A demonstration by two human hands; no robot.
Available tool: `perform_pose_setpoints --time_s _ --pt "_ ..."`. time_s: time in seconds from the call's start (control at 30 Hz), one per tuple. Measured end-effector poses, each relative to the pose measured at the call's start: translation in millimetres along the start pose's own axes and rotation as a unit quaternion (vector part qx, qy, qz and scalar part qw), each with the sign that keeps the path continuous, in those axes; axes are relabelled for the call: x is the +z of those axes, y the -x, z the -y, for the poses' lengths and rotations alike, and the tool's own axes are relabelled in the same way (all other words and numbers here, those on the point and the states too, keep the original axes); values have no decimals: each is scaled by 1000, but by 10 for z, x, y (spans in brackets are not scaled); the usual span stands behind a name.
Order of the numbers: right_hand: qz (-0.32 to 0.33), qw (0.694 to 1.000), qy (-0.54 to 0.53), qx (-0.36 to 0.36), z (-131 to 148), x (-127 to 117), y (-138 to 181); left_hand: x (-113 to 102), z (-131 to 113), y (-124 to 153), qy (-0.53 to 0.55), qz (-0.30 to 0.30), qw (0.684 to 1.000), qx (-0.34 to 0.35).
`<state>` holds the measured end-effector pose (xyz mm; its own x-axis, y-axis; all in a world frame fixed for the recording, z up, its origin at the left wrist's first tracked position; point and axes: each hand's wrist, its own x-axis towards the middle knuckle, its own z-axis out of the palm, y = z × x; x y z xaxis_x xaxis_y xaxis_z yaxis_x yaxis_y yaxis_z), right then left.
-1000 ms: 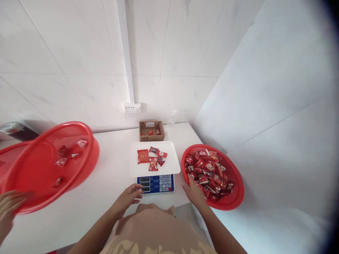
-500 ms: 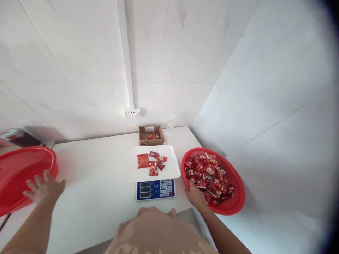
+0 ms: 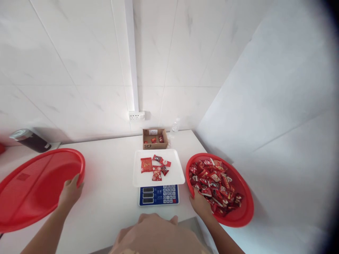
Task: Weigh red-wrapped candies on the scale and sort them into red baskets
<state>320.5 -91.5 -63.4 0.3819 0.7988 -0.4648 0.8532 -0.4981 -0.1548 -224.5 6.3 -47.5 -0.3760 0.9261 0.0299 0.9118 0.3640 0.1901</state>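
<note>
My left hand (image 3: 70, 193) is closed on the near right rim of an empty red plastic basket (image 3: 50, 183) at the left. On the right, my right hand (image 3: 200, 204) grips the left rim of a second red basket (image 3: 247, 208), which is heaped with red-wrapped snack packets (image 3: 214, 181). Between the baskets stands a digital scale (image 3: 159, 195) with a white tray (image 3: 139, 178) on top. Several small red packets (image 3: 156, 173) lie apart from each other on the tray. My fingertips are partly hidden behind both rims.
Behind the scale, a small cardboard box (image 3: 146, 145) holds a few red packets. A clear plastic bottle (image 3: 175, 126) stands beside it. At the back left lies a dark cylinder with a silver end (image 3: 31, 140). Tiled walls border the white table (image 3: 108, 169) behind and right.
My left hand has gone from spread fingers to gripping the left basket's rim, and that basket has moved right. My right hand still holds its basket; the view has shifted slightly.
</note>
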Motion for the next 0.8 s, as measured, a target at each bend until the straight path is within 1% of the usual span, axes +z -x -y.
perform_pose_setpoints --time_s 0.07,0.13,0.2,0.3,0.43,0.5,0.53,0.6,0.67,0.7,0.73,0.8 --pt "1 1000 1 3 2 -4 7 105 -191 112 46 18 998 44" --pt "2 1000 3 8 2 -2 9 198 -405 253 88 44 993 70" --pt "1 1000 5 9 -2 5 3 263 -624 397 114 83 986 92" --pt "1 1000 9 6 -15 26 -16 291 -914 562 133 138 971 142" --pt "-4 1000 9 3 -27 47 -32 272 -1174 633 121 189 959 175" --pt "-2 1000 6 2 -25 45 -33 295 -1261 624 115 177 960 186" --pt "0 1000 5 2 -22 42 -32 319 -1306 617 110 156 962 194" --pt "6 1000 5 6 -12 32 -27 385 -1422 607 98 93 965 227" --pt "11 1000 7 12 -2 21 -20 448 -1594 608 93 46 953 284" --pt "11 1000 8 14 3 16 -16 469 -1703 612 94 44 943 316" --pt "11 1000 8 14 7 12 -12 481 -1825 617 96 59 932 344" --pt "10 1000 6 11 13 3 -3 475 -2088 620 90 122 913 378"
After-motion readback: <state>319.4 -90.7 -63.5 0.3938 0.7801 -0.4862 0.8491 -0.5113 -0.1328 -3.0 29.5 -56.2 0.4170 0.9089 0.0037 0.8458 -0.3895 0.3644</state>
